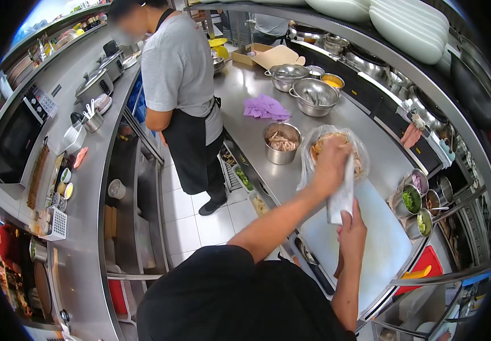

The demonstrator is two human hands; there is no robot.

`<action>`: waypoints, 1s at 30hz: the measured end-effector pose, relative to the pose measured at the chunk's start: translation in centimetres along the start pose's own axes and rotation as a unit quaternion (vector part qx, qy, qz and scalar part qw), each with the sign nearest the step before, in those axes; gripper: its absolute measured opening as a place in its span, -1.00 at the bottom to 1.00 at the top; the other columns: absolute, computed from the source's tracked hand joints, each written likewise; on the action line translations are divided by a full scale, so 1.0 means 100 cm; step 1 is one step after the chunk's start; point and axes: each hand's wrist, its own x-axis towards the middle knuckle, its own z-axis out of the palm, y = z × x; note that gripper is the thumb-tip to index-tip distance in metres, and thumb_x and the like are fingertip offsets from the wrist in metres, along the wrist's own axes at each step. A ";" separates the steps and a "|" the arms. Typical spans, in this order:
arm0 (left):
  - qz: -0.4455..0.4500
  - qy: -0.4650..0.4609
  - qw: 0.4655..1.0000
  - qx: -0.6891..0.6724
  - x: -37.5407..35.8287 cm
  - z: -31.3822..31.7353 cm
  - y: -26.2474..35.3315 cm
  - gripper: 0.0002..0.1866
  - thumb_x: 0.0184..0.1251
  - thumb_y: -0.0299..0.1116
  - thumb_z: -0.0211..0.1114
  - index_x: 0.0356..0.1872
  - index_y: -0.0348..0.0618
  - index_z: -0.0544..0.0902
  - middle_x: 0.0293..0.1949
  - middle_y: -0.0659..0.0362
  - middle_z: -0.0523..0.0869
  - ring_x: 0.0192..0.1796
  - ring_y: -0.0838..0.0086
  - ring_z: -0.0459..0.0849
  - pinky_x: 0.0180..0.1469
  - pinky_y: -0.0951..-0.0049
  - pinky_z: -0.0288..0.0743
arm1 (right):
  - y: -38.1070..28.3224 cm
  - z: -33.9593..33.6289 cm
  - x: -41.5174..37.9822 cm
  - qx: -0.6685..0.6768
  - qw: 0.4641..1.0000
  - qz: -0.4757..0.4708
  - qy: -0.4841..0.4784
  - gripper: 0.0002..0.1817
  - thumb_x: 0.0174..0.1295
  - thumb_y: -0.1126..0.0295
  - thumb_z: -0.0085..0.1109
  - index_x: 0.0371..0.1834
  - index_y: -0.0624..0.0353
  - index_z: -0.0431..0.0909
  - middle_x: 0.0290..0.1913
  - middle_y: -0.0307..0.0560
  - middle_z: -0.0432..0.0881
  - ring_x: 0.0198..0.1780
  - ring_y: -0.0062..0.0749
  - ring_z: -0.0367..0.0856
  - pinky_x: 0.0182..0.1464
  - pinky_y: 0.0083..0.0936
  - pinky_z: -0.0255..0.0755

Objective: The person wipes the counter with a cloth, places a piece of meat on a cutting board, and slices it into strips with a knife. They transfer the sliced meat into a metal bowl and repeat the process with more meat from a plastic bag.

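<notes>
A broad metal blade, seemingly a cleaver (pixel 341 196), is held upright above the near end of the white cutting board (pixel 379 238). My right hand (pixel 352 227) is closed around its lower end, where the handle is mostly hidden. Over a clear plastic bag (pixel 309 170) of brownish food, my left hand (pixel 332 162) is bent downward beside the blade; its fingertips are blurred, and whether they hold anything cannot be made out. Left of the bag stands a steel pot (pixel 282 153) with pale strips of food in it.
A co-worker (pixel 183 74) in a grey shirt and black apron stands at the left. A purple cloth (pixel 266 107) and metal colanders (pixel 315 98) lie farther back on the steel counter. Small pots of vegetables (pixel 411 200) line the right edge, and plates (pixel 410 28) fill an overhead shelf.
</notes>
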 end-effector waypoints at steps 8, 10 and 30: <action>-0.271 -0.080 0.959 0.022 0.049 -0.068 -0.121 -0.67 0.56 -0.22 0.10 0.11 -0.13 0.70 -0.31 0.01 0.80 -0.16 0.09 0.79 0.04 0.13 0.59 | -0.014 0.011 0.028 0.057 0.998 0.024 -0.030 -0.53 0.50 0.23 0.13 0.41 0.10 0.50 -0.29 0.00 0.73 -0.48 -0.47 0.60 -0.43 -0.46 0.50; -0.276 -0.172 0.938 0.118 0.042 -0.065 -0.152 -0.56 0.58 0.02 0.08 0.05 -0.10 0.73 -0.46 0.03 0.79 -0.25 0.07 0.79 0.00 0.15 0.60 | 0.007 -0.010 0.023 0.053 0.997 0.058 0.019 -0.57 0.49 0.22 0.15 0.34 0.12 0.54 -0.34 -0.10 0.70 -0.48 -0.55 0.56 -0.48 -0.53 0.45; 0.022 -0.289 0.936 0.199 -0.018 0.000 -0.035 -0.43 0.52 -0.09 0.21 0.46 -0.04 0.45 0.51 -0.22 0.31 0.56 -0.03 0.27 0.52 -0.03 0.22 | 0.175 -0.103 -0.034 -0.260 0.952 0.107 0.121 -0.50 0.49 0.42 -0.01 0.44 0.42 0.26 -0.12 0.50 0.70 -0.02 0.34 0.71 -0.03 -0.05 0.53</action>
